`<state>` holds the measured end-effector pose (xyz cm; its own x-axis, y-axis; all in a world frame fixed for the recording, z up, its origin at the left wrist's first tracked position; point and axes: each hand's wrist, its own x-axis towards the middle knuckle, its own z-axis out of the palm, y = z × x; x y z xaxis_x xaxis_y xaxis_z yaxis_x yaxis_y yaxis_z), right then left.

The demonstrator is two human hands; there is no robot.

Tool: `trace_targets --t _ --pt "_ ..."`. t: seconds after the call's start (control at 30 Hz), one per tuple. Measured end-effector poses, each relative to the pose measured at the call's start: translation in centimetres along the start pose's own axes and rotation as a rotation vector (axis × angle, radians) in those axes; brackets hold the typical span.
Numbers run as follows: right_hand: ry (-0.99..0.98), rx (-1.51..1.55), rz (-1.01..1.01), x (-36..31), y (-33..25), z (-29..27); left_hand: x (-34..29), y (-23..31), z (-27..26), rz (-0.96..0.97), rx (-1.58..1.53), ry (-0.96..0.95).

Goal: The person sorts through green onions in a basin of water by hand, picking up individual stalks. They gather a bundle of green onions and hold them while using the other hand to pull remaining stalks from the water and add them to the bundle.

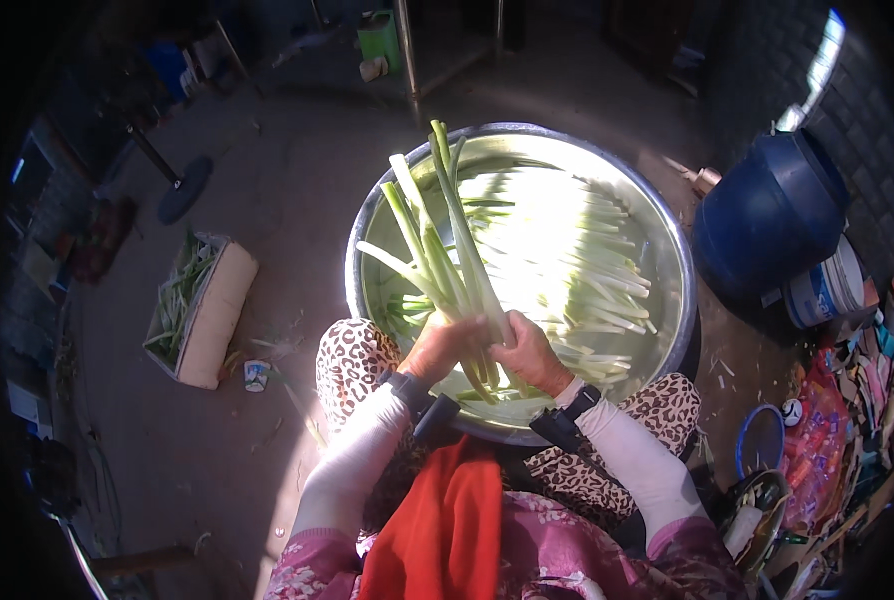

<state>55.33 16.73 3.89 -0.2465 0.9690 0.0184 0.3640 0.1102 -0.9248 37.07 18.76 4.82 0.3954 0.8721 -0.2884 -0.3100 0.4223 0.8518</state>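
Bunch: the bunch of green stalks [435, 262] is up over the near left part of the basin, long ends pointing far and slightly left, fanned apart.
Left hand: the left hand [445, 347] is wrapped around the bunch low down.
Right hand: the right hand [533, 358] closes on the same bunch, just to the right of the left one.
Stalks in basin: many pale stalks [602, 265] lie roughly side by side across the far and right parts — that portion looks laid in, by my judgement.
Basin: the round metal basin [669, 238] stands between the knees; glare hides whether it holds water.
Progress: seemingly well along, with the held bunch not yet laid down.
Box: left of the basin, a pale box [229, 315] holds more greens [181, 295] — whether leftovers or waiting stock, I cannot tell.
Right side: a blue barrel [767, 215] stands beyond the basin.
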Motion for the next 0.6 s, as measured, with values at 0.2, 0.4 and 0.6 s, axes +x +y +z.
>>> trace_targets --t 0.2,0.4,0.6 --pt "-0.002 0.082 0.014 0.4 0.7 -0.3 0.0 0.4 0.1 0.058 0.039 -0.003" --pt "-0.105 0.381 0.077 0.3 1.5 -0.3 -0.1 0.0 -0.5 0.235 0.259 -0.060" --pt "-0.170 0.365 0.054 0.3 3.8 -0.6 0.0 1.4 -1.1 0.282 0.103 -0.045"
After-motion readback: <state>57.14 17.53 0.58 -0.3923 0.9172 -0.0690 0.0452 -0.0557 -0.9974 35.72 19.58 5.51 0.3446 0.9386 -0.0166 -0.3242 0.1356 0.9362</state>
